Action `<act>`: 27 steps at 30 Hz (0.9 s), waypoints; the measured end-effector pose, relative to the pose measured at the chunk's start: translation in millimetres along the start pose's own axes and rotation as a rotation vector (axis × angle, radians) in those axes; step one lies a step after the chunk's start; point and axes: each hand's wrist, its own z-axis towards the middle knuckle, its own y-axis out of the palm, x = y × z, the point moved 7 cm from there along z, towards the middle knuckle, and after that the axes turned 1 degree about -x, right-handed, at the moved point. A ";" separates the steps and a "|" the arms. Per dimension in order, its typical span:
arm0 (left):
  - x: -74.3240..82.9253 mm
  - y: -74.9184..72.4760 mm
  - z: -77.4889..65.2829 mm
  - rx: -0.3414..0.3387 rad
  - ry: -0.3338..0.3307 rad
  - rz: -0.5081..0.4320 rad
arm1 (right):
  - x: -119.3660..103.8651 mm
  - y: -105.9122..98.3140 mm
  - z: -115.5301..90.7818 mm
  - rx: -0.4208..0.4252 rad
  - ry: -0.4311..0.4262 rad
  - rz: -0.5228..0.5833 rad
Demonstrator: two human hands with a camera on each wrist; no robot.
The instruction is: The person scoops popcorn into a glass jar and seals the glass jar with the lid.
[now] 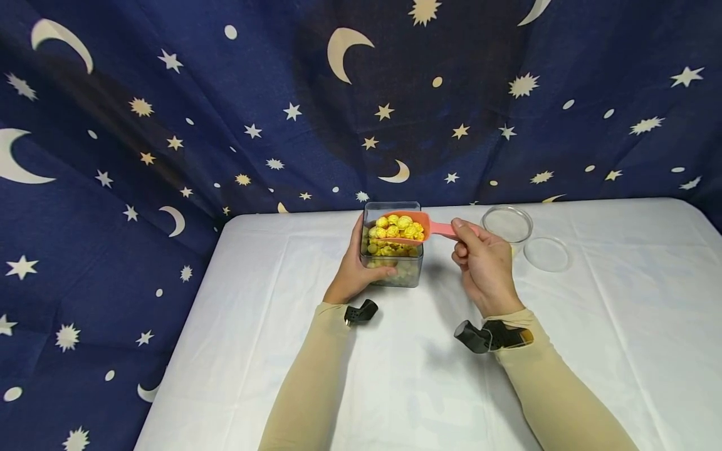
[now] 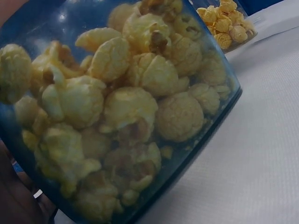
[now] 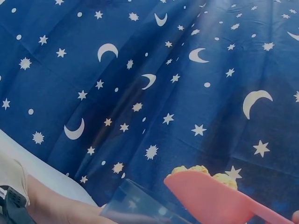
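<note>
A clear square container [image 1: 393, 274] holds yellow popcorn [image 2: 131, 112] and stands on the white cloth. My left hand [image 1: 354, 270] grips its left side, with the thumb across the front wall. My right hand [image 1: 488, 270] holds a coral-pink scoop [image 1: 439, 229] by its handle. Yellow popcorn balls fill the scoop, which lies level over the container's opening. From the right wrist view, popcorn shows above the rim of the scoop [image 3: 210, 196], beside the container's upper wall [image 3: 140, 205].
Just beyond my right hand stands a round clear jar [image 1: 507, 224], partly hidden by that hand. Popcorn [image 2: 226, 24] shows inside it in the left wrist view. A clear round lid [image 1: 547, 254] lies beside it. A dark blue star-patterned curtain [image 1: 282, 94] hangs along the table's far edge.
</note>
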 end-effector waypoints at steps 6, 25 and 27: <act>2.8 -0.6 -1.0 0.010 -0.018 0.003 | -9.8 -1.8 -1.0 0.014 -0.021 0.003; -23.1 -5.4 2.4 0.008 -0.015 0.041 | -38.5 -17.4 -3.5 0.069 -0.048 0.061; -24.9 -6.2 2.5 0.014 -0.010 0.054 | -42.0 -20.0 -3.0 0.060 -0.052 0.085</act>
